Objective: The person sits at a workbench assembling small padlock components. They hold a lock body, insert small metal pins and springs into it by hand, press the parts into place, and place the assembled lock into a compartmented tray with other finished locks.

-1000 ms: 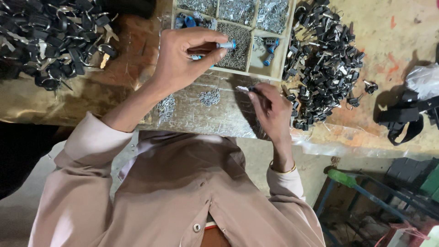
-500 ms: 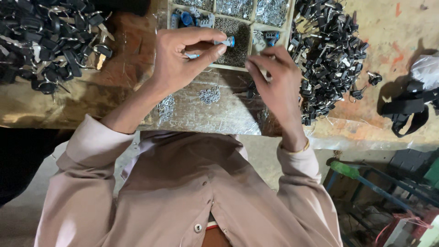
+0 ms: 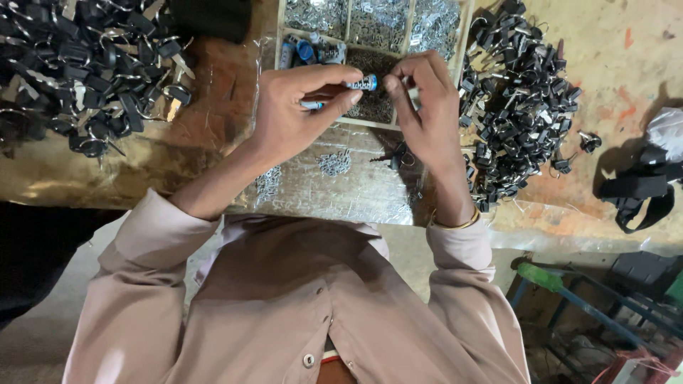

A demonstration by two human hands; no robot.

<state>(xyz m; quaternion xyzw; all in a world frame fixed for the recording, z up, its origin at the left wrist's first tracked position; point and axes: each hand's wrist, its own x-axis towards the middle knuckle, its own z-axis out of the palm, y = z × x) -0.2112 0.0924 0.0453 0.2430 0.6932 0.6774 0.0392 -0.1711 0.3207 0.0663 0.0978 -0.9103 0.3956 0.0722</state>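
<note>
While my left hand (image 3: 295, 117) pinched a blue cylinder (image 3: 361, 83), my right hand (image 3: 427, 107) fingertips closed at its end; piles of black keys (image 3: 516, 107) lay unprocessed.

Tray: divided tray (image 3: 340, 37) lies on the counter (image 3: 626, 78), behind both hands.
Left pile: keys (image 3: 85, 67) lie left of the tray.
Right pile: more keys (image 3: 519, 114) lie right of it.
Far right: strap (image 3: 637, 195) beyond that pile.

The compartment tray (image 3: 341, 122) is cut off at the top edge, its small contents indistinct.
</note>
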